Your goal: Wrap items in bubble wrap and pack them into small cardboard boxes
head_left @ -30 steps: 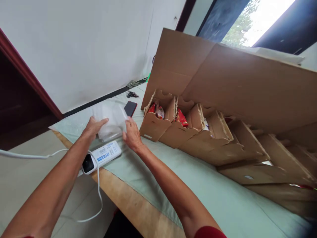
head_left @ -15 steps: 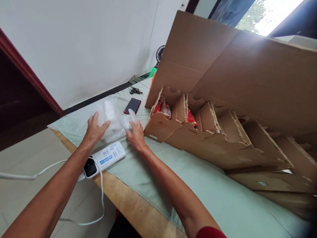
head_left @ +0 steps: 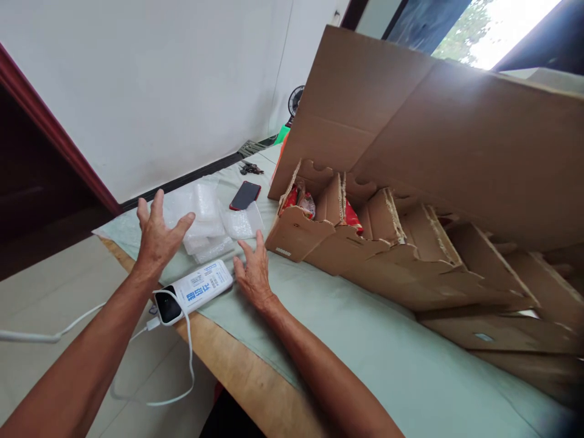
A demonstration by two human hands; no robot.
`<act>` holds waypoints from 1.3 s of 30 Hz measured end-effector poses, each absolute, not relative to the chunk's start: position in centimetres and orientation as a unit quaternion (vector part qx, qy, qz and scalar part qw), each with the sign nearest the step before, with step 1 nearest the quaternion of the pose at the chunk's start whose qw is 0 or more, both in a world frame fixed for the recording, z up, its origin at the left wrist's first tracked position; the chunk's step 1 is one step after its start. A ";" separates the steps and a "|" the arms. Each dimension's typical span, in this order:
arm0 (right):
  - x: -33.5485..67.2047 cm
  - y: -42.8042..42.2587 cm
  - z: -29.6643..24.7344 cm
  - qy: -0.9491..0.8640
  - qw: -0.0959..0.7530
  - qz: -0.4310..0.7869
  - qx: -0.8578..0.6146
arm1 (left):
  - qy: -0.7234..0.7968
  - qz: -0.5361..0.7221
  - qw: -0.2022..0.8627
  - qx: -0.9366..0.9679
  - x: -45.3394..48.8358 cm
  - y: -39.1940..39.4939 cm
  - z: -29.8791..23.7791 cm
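Several clear bubble-wrap pouches (head_left: 207,210) lie in a loose pile on the cloth-covered table. My left hand (head_left: 159,234) is open over the left side of the pile, fingers spread and holding nothing. A separate bubble-wrap piece (head_left: 244,222) lies flat to the right of the pile. Just in front of it is my right hand (head_left: 253,271), open with its fingers apart and nothing in it. Between my wrists rests a white power bank (head_left: 198,289) with blue lettering, a dark display end and a white cable (head_left: 189,359) attached.
A phone (head_left: 245,195) with a red edge and a bunch of keys (head_left: 250,168) lie farther back. On the right stands a divided cardboard box (head_left: 301,234), with red packets (head_left: 352,218) in some slots. The table's wooden edge (head_left: 246,377) runs along the front.
My left hand has lifted off the pile and moved left. My right hand has let go of the bubble-wrap piece, which now lies flat, and has drawn back towards me.
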State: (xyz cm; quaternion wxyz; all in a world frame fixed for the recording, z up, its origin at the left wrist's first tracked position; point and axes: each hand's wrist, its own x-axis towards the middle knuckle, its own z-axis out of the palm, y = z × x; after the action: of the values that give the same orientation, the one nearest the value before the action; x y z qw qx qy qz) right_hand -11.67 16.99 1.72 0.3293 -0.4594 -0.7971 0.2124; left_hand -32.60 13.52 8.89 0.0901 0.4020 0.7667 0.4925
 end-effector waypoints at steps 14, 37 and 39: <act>-1.3 8.3 2.2 -0.821 0.265 0.280 -0.420 | 0.634 0.458 0.038 0.622 -19.6 4.5 8.5; 41.1 -3.6 11.0 -0.635 0.322 -0.017 -0.702 | 0.343 0.320 -0.008 0.883 -1.5 0.0 -8.5; 45.2 -1.5 14.1 -0.576 0.266 -0.133 -0.762 | 0.330 0.327 -0.018 0.885 -1.6 -0.1 -8.7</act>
State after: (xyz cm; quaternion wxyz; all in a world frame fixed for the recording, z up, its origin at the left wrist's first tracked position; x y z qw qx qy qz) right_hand 45.18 -1.51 14.10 0.2663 -0.7616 -0.5756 -0.1332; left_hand -1.56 -0.08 -8.67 -0.0179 0.8852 0.3302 0.3271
